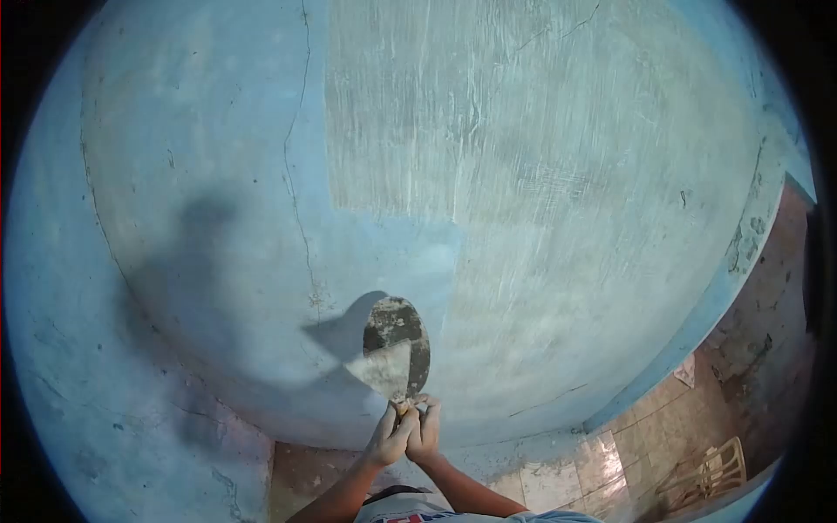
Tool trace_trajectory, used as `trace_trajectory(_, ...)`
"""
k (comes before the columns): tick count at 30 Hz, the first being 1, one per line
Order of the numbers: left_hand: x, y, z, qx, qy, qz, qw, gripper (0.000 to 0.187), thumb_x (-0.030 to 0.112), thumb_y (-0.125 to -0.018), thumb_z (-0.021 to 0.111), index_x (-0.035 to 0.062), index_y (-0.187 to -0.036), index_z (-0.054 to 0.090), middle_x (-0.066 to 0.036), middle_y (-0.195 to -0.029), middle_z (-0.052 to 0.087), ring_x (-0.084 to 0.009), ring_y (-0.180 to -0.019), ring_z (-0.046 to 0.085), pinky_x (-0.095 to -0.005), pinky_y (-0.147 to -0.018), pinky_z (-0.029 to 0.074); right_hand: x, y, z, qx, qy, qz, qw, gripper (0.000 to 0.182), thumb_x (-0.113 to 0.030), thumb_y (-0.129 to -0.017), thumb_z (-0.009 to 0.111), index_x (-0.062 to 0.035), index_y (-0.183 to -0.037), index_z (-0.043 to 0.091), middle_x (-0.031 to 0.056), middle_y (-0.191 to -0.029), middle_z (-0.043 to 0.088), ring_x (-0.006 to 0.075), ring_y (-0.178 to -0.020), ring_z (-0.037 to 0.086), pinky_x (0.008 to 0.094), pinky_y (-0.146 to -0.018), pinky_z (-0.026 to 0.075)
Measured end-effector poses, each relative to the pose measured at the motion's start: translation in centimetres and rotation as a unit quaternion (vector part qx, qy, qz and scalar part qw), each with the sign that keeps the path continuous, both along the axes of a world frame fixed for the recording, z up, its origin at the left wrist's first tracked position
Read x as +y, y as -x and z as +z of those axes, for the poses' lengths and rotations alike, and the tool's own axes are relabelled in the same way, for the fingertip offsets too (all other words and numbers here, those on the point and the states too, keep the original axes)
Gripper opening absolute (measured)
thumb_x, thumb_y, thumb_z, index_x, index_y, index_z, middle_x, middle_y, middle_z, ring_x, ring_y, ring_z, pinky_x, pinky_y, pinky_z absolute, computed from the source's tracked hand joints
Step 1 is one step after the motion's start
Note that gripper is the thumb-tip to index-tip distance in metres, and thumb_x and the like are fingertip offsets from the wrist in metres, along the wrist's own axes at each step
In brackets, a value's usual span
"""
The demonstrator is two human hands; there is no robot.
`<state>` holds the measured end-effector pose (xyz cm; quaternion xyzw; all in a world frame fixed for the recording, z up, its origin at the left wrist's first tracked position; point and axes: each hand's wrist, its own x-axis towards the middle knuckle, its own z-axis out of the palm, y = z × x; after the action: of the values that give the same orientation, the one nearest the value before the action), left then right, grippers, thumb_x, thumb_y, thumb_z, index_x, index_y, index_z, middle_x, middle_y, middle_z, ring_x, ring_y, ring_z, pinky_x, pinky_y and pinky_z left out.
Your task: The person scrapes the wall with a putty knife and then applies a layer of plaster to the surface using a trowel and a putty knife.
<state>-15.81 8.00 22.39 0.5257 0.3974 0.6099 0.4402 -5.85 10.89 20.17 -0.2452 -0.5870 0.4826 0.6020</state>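
Note:
My two hands are close together low in the middle of the head view, in front of the wall. A putty knife with a pale, smeared triangular blade points up, its short handle between my hands. My left hand is closed around that handle. Behind the blade stands a dark oval plate with whitish smears, partly hidden by the blade. My right hand has its fingers closed at the plate's lower end. The exact grip there is partly hidden.
A blue wall with cracks fills the view. A paler, streaked coated area covers its upper and right part. A light-coloured chair stands on the tiled floor at lower right, near a wall edge.

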Motion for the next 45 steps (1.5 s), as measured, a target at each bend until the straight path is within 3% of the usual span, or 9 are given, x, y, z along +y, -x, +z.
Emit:
trace_trajectory(4, -0.2, -3.0, 4.2, 0.074, -0.066, 0.049, 0.994, 0.023, 0.01, -0.11, 0.048, -0.0044, -0.128, 0.051, -0.012, -0.105, 0.061, -0.0173, -0.091, 0.055, -0.0354, -0.082, 0.049, -0.1, -2.1, -0.9, -0.057, -0.068, -0.044, 0.995, 0.029, -0.011, -0.109, 0.046, 0.002, -0.133, 0.041, 0.0208, -0.123, 0.06, 0.0252, -0.109, 0.064, 0.0403, -0.095, 0.052)
trace_trajectory(7, 0.9, -4.1, 1.3, 0.222, -0.151, 0.189, 0.944, 0.025, 0.01, -0.107, 0.051, -0.0045, -0.128, 0.051, -0.018, -0.103, 0.066, -0.024, -0.088, 0.063, -0.0375, -0.079, 0.051, -0.1, -4.9, -0.1, -0.108, -0.062, -0.052, 0.991, 0.031, -0.011, -0.107, 0.047, 0.0037, -0.134, 0.049, 0.0201, -0.128, 0.061, 0.0286, -0.111, 0.064, 0.0421, -0.099, 0.05)
trace_trajectory(11, 1.6, -4.3, 0.4, 0.019, 0.032, 0.142, 0.989, 0.034, 0.007, -0.104, 0.055, -0.0016, -0.137, 0.05, -0.015, -0.104, 0.064, -0.0225, -0.088, 0.061, -0.04, -0.079, 0.052, 1.6, -7.7, 2.2, -0.049, -0.002, -0.076, 0.996, 0.047, -0.028, -0.107, 0.052, 0.0045, -0.142, 0.05, 0.0196, -0.13, 0.061, 0.0267, -0.119, 0.06, 0.0402, -0.103, 0.046)
trace_trajectory(19, 4.3, -8.2, 0.4, 0.171, -0.103, 0.204, 0.959, 0.063, 0.019, -0.093, 0.075, 0.0005, -0.144, 0.044, -0.013, -0.109, 0.066, -0.0226, -0.097, 0.065, -0.0393, -0.085, 0.053, 4.3, -7.6, 7.5, -0.047, 0.094, 0.044, 0.993, 0.063, -0.011, -0.096, 0.072, 0.0076, -0.148, 0.041, 0.0208, -0.133, 0.064, 0.0244, -0.118, 0.064, 0.0361, -0.101, 0.05)
trace_trajectory(21, 4.0, -8.2, 1.4, 0.163, -0.026, 0.175, 0.971, 0.062, 0.02, -0.092, 0.075, 0.0002, -0.143, 0.045, -0.014, -0.111, 0.067, -0.0248, -0.099, 0.066, -0.0408, -0.087, 0.053, 4.7, -7.5, 8.3, -0.033, 0.055, 0.042, 0.997, 0.066, -0.007, -0.095, 0.072, 0.0085, -0.149, 0.039, 0.0206, -0.132, 0.064, 0.0235, -0.116, 0.064, 0.0358, -0.101, 0.051)
trace_trajectory(28, 3.7, -7.6, 3.0, 0.082, 0.051, 0.012, 0.995, 0.047, 0.012, -0.103, 0.057, 0.0021, -0.147, 0.044, -0.01, -0.122, 0.065, -0.0291, -0.1, 0.067, -0.0414, -0.092, 0.054, 5.6, -7.8, 9.7, 0.063, 0.079, 0.059, 0.993, 0.073, -0.002, -0.099, 0.067, 0.006, -0.159, 0.025, 0.0155, -0.123, 0.064, 0.0187, -0.108, 0.064, 0.0318, -0.095, 0.052)
trace_trajectory(32, 5.1, -6.9, 1.2, -0.004, -0.043, -0.076, 0.996, 0.073, 0.011, -0.105, 0.047, 0.0062, -0.165, 0.007, -0.006, -0.123, 0.055, -0.0069, -0.084, 0.051, -0.0233, -0.067, 0.044, 6.4, -7.1, 10.5, -0.011, 0.011, 0.039, 0.999, 0.073, -0.005, -0.101, 0.064, 0.0044, -0.161, 0.021, 0.0153, -0.13, 0.06, 0.0173, -0.11, 0.06, 0.0299, -0.091, 0.051)
trace_trajectory(38, 5.3, -7.3, 1.7, 0.053, -0.096, -0.026, 0.994, 0.066, 0.019, -0.108, 0.04, 0.0038, -0.167, 0.015, -0.004, -0.127, 0.055, -0.0065, -0.078, 0.047, -0.0214, -0.066, 0.042, 5.7, -6.5, 11.7, 0.006, 0.058, 0.07, 0.996, 0.068, -0.005, -0.105, 0.056, 0.0038, -0.16, 0.017, 0.0146, -0.127, 0.06, 0.0162, -0.104, 0.06, 0.0319, -0.089, 0.052)
trace_trajectory(45, 5.2, -7.4, 0.6, -0.008, -0.08, -0.03, 0.996, 0.062, 0.041, -0.116, 0.033, 0.0026, -0.165, 0.027, 0.0, -0.109, 0.058, -0.0064, -0.076, 0.048, -0.0242, -0.068, 0.044, 7.3, -6.5, 9.6, 0.012, 0.034, 0.021, 0.999, 0.062, -0.01, -0.105, 0.054, 0.0072, -0.157, 0.025, 0.0202, -0.141, 0.052, 0.0258, -0.125, 0.053, 0.0366, -0.108, 0.042)
